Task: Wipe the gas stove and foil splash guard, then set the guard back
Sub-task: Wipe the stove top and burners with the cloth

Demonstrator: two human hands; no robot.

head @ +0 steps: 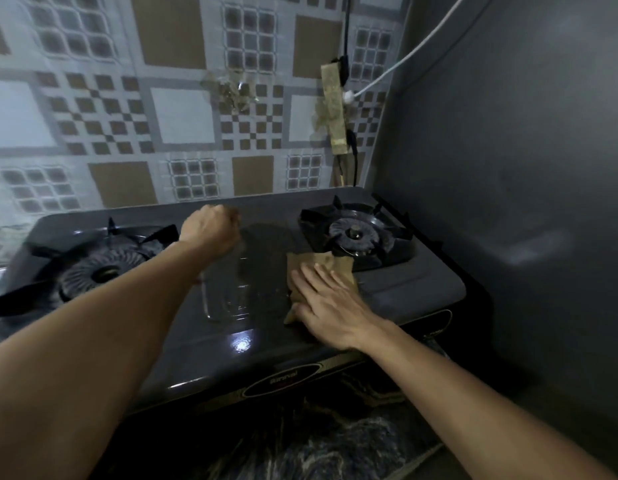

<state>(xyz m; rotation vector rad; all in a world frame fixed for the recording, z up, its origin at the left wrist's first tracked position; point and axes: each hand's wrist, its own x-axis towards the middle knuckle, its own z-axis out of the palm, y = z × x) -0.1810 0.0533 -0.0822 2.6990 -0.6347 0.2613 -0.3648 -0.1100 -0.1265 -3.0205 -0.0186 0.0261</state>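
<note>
A dark two-burner gas stove (266,341) fills the middle of the head view, and its top shines with wet streaks (236,294) between the burners. A brown cloth (309,259) lies on the stove top just in front of the right burner (354,233). My right hand (328,303) lies flat on it, fingers pointing toward the back left. My left hand (210,230) is a closed fist hovering over the back middle of the stove, beside the left burner (103,271); I see nothing in it. Which surface is the foil guard I cannot tell.
A shiny checked-pattern sheet (183,116) covers the wall behind the stove. A plain grey panel (508,168) rises close along the stove's right side. A grimy power strip (333,109) with a white cable (404,57) hangs at the back right corner. Dark marbled counter (335,445) shows in front.
</note>
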